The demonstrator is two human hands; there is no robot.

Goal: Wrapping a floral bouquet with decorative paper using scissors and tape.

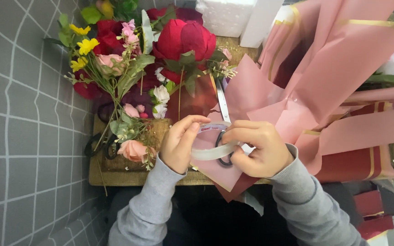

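Observation:
Both my hands hold a white roll of tape (pixel 213 150) over the near edge of a woven mat. My left hand (pixel 181 143) pinches the roll's left side with its thumb at the top rim. On the right side of the roll, my right hand (pixel 258 148) has its fingers curled around it. Through and behind the roll show scissors (pixel 223 109) with black handles, lying on pink wrapping paper (pixel 297 91).
Artificial flowers lie on the burlap mat (pixel 115 175): a big red peony (pixel 183 38), yellow blooms (pixel 84 43), a peach rose (pixel 133 150). Dark red paper with gold stripes (pixel 356 164) sits at the right, white foam blocks (pixel 229 16) at the back. Grey tiled floor (pixel 23 136) lies left.

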